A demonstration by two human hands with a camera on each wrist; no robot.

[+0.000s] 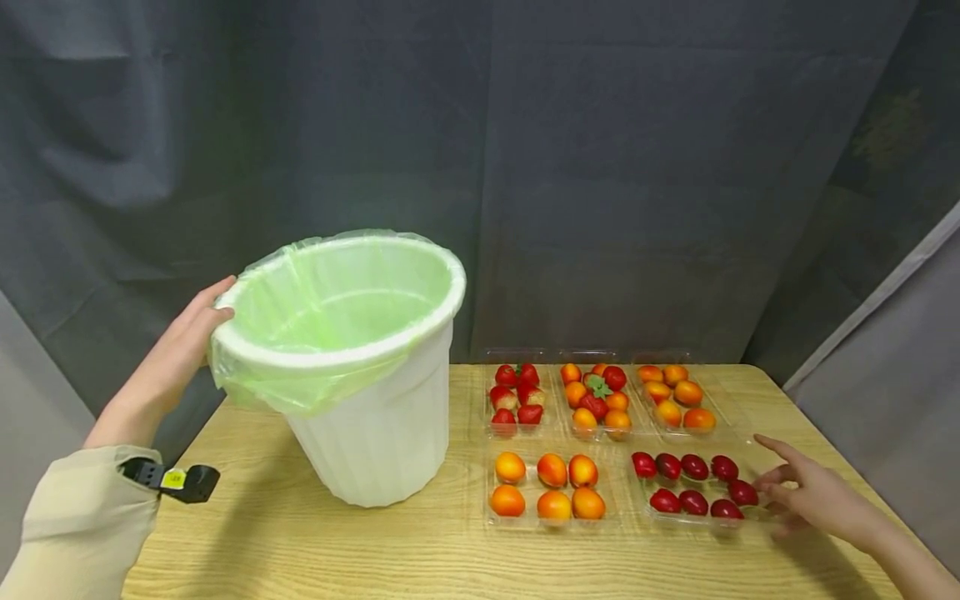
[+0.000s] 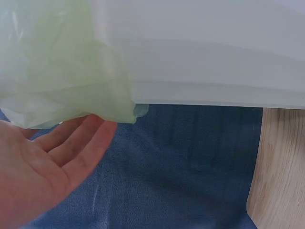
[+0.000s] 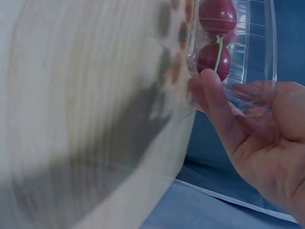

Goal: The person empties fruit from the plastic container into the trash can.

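A white bin (image 1: 382,425) lined with a pale green bag (image 1: 337,300) stands tilted on the left of the wooden table (image 1: 300,542). My left hand (image 1: 213,304) presses straight fingers against its rim on the left side. From the left wrist, the open palm (image 2: 57,157) lies just under the bag's loose overhang (image 2: 57,62) and the bin's wall (image 2: 214,52). My right hand (image 1: 780,483) holds the right end of a clear tray (image 1: 701,523) of dark red fruits (image 1: 693,467). The right wrist view shows its thumb (image 3: 212,95) on the tray's rim (image 3: 257,57), with fingers behind the plastic.
Several more clear trays sit right of the bin: strawberries (image 1: 517,396), mixed fruit (image 1: 596,396), orange fruits at the back (image 1: 675,392) and in front (image 1: 551,487). A dark curtain hangs behind. The table's left edge runs close under the bin.
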